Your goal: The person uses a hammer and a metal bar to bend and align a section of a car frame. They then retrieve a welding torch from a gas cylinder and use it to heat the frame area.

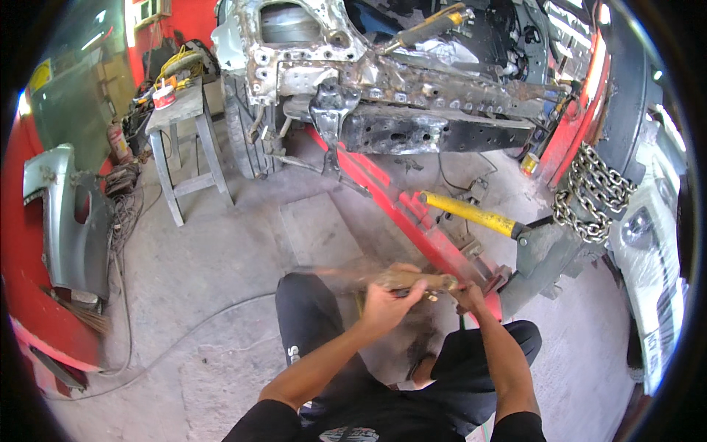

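Observation:
My left hand [389,303] is wrapped round a tan-brown long tool [405,280] above my knees. Its left end smears into a reddish-brown streak, so its exact kind does not show. At the tool's right end, my right hand [469,297] has its fingers closed; what they grip is mostly hidden. A bit of green shows just below that hand. Right beside it runs a red steel beam [398,217], which slants from under the car body [398,85] toward me. A yellow cylinder [471,214] lies across the beam, joined to a grey metal arm.
A grey stool [177,118] with a red-and-white tub on it stands at the far left. A silver fender [70,221] leans by the left wall. Heaped chain [595,195] hangs at the right, near a white bumper [648,265]. A cable [199,319] crosses the floor.

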Available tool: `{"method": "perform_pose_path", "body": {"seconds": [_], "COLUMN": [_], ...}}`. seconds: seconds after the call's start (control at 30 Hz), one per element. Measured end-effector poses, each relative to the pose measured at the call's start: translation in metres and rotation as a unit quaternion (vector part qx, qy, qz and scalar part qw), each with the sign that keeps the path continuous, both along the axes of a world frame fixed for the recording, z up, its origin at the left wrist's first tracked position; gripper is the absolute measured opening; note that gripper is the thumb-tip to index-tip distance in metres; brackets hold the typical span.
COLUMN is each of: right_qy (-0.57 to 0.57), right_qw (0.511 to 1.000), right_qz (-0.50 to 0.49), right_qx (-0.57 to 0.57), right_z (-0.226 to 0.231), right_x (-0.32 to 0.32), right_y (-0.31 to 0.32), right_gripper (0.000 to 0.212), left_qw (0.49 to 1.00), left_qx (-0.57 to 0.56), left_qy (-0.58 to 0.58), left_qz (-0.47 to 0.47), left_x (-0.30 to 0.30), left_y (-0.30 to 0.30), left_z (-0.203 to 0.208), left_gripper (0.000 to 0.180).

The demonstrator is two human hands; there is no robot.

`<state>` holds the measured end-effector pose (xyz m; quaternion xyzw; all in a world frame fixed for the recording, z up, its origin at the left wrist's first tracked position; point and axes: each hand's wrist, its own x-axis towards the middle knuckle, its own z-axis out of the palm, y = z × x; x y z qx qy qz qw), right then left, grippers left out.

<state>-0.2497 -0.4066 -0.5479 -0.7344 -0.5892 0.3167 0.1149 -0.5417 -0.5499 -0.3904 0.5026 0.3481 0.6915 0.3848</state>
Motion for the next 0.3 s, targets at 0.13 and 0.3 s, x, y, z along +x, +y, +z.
{"method": "perform_pose_path", "body": {"seconds": [0.13, 0.3], "right_qy": [0.067, 0.060], "right_qw": [0.974, 0.919], "right_qz": [0.090, 0.208], "right_qx": [0.199, 0.328], "right_z": [-0.047, -0.052], "right_x": [-0.035, -0.110], "right_y": [0.050, 0.039], "right_gripper": [0.029, 0.031], "left_qw": [0.997, 0.992], "left_qx": [-0.055, -0.060], "left_qy": [-0.010, 0.026], "left_qz": [0.046, 0.112], "left_x": [-0.041, -0.087], "left_y": [-0.019, -0.026], "left_z": [-0.003, 0.000], "left_gripper": [0.022, 0.024]}}
